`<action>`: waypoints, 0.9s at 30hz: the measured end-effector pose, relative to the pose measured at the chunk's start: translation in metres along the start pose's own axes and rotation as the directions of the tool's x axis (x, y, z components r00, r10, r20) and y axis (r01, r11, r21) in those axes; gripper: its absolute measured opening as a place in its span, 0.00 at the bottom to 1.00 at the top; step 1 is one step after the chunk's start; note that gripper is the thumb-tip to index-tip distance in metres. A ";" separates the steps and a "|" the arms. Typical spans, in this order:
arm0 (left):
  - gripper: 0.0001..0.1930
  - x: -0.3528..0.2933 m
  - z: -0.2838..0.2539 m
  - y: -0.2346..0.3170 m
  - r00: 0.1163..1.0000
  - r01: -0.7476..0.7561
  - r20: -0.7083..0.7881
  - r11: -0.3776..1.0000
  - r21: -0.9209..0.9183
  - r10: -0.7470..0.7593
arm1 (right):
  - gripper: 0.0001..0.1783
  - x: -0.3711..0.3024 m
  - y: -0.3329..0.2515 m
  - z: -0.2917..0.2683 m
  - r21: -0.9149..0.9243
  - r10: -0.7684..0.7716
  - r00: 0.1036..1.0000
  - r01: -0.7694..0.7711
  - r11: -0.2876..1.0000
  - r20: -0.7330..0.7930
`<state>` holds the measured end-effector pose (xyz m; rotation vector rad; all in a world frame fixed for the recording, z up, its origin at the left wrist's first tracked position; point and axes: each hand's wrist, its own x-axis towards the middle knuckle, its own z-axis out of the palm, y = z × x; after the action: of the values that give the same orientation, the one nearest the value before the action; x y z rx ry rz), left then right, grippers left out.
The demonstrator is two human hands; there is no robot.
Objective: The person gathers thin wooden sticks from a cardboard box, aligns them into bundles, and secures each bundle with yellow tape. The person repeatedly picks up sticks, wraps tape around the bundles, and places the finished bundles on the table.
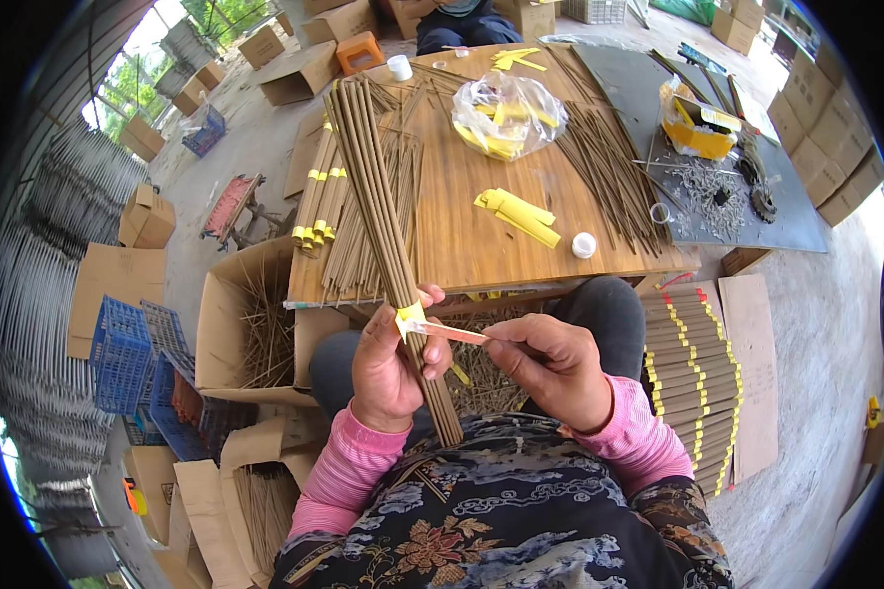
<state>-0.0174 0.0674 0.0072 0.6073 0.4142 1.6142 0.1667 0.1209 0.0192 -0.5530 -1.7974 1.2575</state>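
A long bundle of thin brown incense sticks point(375, 187) slants across my lap, its top end over the table. My left hand point(381, 378) is closed around its lower part, where a yellow paper strip point(409, 315) wraps the sticks. My right hand point(558, 365) pinches a small flat wooden stick point(457, 335) between thumb and fingers. The far end of this stick touches the yellow strip beside my left fingers, with something whitish at the contact. On the table lie loose yellow strips point(521, 216) next to a small white round pot point(583, 244).
Loose brown sticks lie on the wooden table point(462, 265), around a clear bag of yellow strips point(509, 116). Banded bundles point(692, 383) rest low at my right. An open carton point(250, 324) of sticks stands at my left. Another person point(467, 27) sits across the table.
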 end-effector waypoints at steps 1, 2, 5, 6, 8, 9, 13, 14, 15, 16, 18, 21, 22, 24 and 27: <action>0.19 0.000 0.000 -0.001 1.000 -0.001 -0.003 1.000 0.004 0.001 | 0.07 0.000 0.000 0.000 0.021 0.017 1.000 -0.017 1.000 -0.001; 0.19 0.001 0.000 -0.001 1.000 -0.002 -0.006 1.000 0.009 0.002 | 0.07 -0.001 0.000 0.000 0.043 0.035 0.999 -0.034 0.998 -0.002; 0.19 0.001 0.002 -0.003 1.000 -0.006 -0.020 1.000 0.010 0.006 | 0.07 -0.001 -0.003 -0.001 0.118 0.118 0.993 -0.121 0.986 0.026; 0.19 0.001 0.002 -0.004 1.000 -0.007 -0.025 1.000 0.008 0.007 | 0.07 -0.002 -0.005 -0.001 0.144 0.151 0.988 -0.155 0.977 0.041; 0.19 0.001 0.002 -0.005 1.000 -0.011 -0.021 1.000 0.020 0.012 | 0.07 -0.001 -0.007 -0.002 0.150 0.172 0.983 -0.181 0.972 0.071; 0.19 0.002 0.001 -0.005 1.000 -0.014 -0.019 1.000 0.027 0.014 | 0.07 -0.001 -0.008 -0.003 0.153 0.182 0.980 -0.193 0.969 0.086; 0.18 0.003 0.001 -0.003 1.000 -0.002 -0.012 0.998 0.061 0.003 | 0.06 -0.002 -0.011 -0.008 0.467 0.294 0.917 -0.391 0.793 0.269; 0.18 0.002 -0.002 -0.003 1.000 -0.002 -0.016 0.998 0.056 0.003 | 0.06 -0.001 -0.012 -0.011 0.523 0.299 0.910 -0.411 0.747 0.288; 0.18 0.002 -0.003 -0.003 1.000 -0.002 -0.020 0.999 0.051 0.003 | 0.07 -0.001 -0.012 -0.014 0.575 0.302 0.902 -0.429 0.697 0.308; 0.18 0.002 -0.001 -0.002 0.999 0.009 -0.044 1.000 0.027 -0.008 | 0.07 -0.001 -0.006 -0.016 0.620 0.275 0.925 -0.380 0.687 0.262; 0.18 0.002 -0.003 -0.002 0.999 0.021 -0.032 0.999 -0.049 -0.022 | 0.07 0.001 -0.005 -0.016 0.609 0.302 0.945 -0.313 0.728 0.124; 0.18 0.002 -0.003 -0.002 0.999 0.038 -0.014 0.992 -0.118 -0.040 | 0.07 -0.002 -0.001 -0.009 0.417 0.270 0.962 -0.261 0.871 0.037; 0.18 0.002 -0.004 -0.002 0.999 0.038 -0.011 0.993 -0.107 -0.040 | 0.07 -0.003 -0.001 -0.008 0.361 0.270 0.962 -0.269 0.893 0.047; 0.18 0.002 -0.008 -0.002 0.999 0.039 -0.003 0.996 -0.086 -0.039 | 0.07 -0.003 -0.005 -0.006 0.317 0.298 0.952 -0.306 0.898 0.075; 0.19 0.002 -0.003 -0.003 1.000 -0.013 -0.007 1.000 -0.003 0.013 | 0.07 -0.001 -0.004 -0.005 0.207 0.258 0.963 -0.268 0.941 0.074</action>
<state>-0.0163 0.0700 0.0034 0.6032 0.4140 1.6296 0.1723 0.1214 0.0231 -0.6606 -1.6341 1.6373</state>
